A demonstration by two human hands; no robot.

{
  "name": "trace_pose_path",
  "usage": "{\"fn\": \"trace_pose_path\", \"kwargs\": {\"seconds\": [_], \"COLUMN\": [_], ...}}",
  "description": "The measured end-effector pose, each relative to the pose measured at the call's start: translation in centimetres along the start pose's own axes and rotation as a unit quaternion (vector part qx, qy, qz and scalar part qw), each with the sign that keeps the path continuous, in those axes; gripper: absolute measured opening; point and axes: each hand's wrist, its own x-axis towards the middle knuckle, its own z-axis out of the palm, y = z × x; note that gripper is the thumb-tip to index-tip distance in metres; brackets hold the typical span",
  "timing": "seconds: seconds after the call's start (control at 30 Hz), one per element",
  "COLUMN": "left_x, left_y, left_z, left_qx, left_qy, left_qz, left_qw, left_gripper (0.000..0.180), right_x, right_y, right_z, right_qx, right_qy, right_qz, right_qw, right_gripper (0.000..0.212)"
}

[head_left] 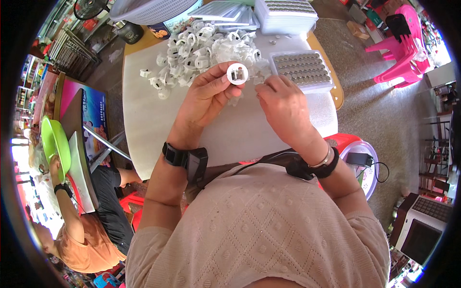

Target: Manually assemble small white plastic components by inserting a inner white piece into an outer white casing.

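Over the white tabletop, my left hand (207,93) pinches a small round white plastic casing (243,73) between thumb and fingers. Its face is turned up, showing metal contacts in a square recess. To its right, my right hand (286,106) is closed with fingertips bunched; what they hold, if anything, is too small or hidden to make out. A heap of loose white plastic pieces (194,45) lies beyond my hands, with more translucent ones on its right side. Beyond my right hand sits a clear plastic tray (320,89) with rows of round silver cells.
Stacked trays (286,21) and a pale basket (144,13) stand at the table's far side, near a dark flask (128,32). Pink chairs (406,53) are at far right. A lilac tub (372,185) sits beside me. Another person (89,240) holds a green basin (55,144) at left.
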Motion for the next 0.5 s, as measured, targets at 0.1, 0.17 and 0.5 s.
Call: {"fn": "trace_pose_path", "kwargs": {"seconds": [0.1, 0.17, 0.5], "left_x": [-0.1, -0.1, -0.1], "left_y": [0.0, 0.0, 0.0], "left_z": [-0.4, -0.4, -0.4], "left_qx": [0.005, 0.007, 0.013], "left_qy": [0.006, 0.001, -0.016], "left_qz": [-0.002, -0.001, -0.01], "left_qw": [1.0, 1.0, 1.0], "left_gripper": [0.031, 0.031, 0.032], "right_x": [0.6, 0.7, 1.5], "right_y": [-0.4, -0.6, -0.2], "right_z": [0.5, 0.7, -0.6], "right_qx": [-0.097, -0.11, 0.045], "right_qy": [-0.047, -0.061, 0.092], "right_qz": [-0.028, -0.025, 0.038], "right_qw": [0.994, 0.992, 0.994], "right_gripper": [0.009, 0.009, 0.01]}}
